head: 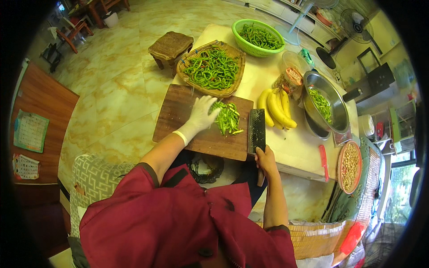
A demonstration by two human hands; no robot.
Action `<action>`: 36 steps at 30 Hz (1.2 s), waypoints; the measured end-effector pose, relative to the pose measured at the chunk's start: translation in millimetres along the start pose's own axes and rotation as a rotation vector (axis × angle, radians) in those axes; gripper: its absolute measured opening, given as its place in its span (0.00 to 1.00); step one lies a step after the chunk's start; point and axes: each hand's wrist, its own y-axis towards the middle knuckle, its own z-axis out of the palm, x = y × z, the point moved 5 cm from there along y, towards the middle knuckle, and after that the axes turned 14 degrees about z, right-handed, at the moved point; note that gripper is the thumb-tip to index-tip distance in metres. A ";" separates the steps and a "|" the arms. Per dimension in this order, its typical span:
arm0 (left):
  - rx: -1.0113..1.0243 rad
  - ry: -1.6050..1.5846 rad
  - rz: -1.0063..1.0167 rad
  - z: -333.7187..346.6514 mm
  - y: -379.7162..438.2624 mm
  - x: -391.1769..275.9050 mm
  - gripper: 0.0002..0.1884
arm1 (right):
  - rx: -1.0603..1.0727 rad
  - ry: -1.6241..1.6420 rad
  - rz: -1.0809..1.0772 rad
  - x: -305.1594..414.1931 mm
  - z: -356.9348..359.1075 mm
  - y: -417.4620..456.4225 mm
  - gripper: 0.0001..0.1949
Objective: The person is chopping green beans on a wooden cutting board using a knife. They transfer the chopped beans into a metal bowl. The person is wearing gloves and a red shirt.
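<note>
My left hand (202, 112), in a thin whitish glove, lies spread at the left edge of a pile of cut green chili peppers (228, 119) on the wooden cutting board (171, 117). Its fingers are apart. My bare right hand (264, 159) grips a cleaver (257, 130) by its handle, the broad dark blade over the board's right edge. Behind the board, a woven bamboo basket (239, 75) holds whole green chilies (214, 68).
A green plastic basket (236, 37) of chilies stands at the back. Bananas (278, 107), a metal basin (340, 110) with cut chilies and a red knife (323, 160) are on the right. Beyond them is an orange-rimmed tray (341, 167). A wooden stool (171, 43) stands behind left.
</note>
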 end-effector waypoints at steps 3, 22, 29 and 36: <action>0.024 -0.005 0.053 12.1 8.0 -17.0 0.32 | 0.058 0.101 -0.003 -7.2 8.2 11.8 0.09; -0.222 -0.189 0.027 28.3 -15.2 -57.1 0.22 | 0.201 0.084 -0.114 30.4 136.9 -19.1 0.10; -0.219 -0.161 0.332 13.7 74.6 -142.1 0.20 | 0.161 0.336 -0.134 61.4 59.7 -40.3 0.08; -0.185 -0.411 0.808 81.9 288.7 -311.4 0.19 | -0.077 0.706 -0.403 119.7 -160.3 -33.0 0.09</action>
